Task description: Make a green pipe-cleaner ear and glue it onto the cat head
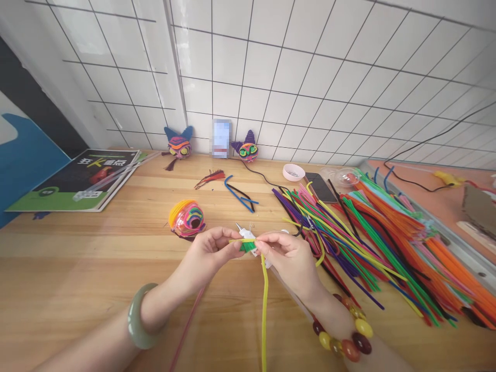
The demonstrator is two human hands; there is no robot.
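Between my two hands is a small green pipe-cleaner piece (248,247), with a yellow pipe cleaner (265,305) laid along its upper edge. My left hand (211,253) pinches the green piece and the short yellow end at the left. From the other side, my right hand (289,261) pinches the yellow pipe cleaner, whose long tail hangs toward the table's front edge. Behind the fingers lies a white glue gun (245,232), partly hidden by my hands. To the left sits a round ornament (186,218) partly wrapped in coloured pipe cleaners.
Many loose pipe cleaners (364,243) cover the right side. Two cat-like heads (179,144) and a lit phone (221,138) stand against the tiled wall. A pink bowl (293,172) and a dark phone (320,187) lie at back right; a book (77,178) at left.
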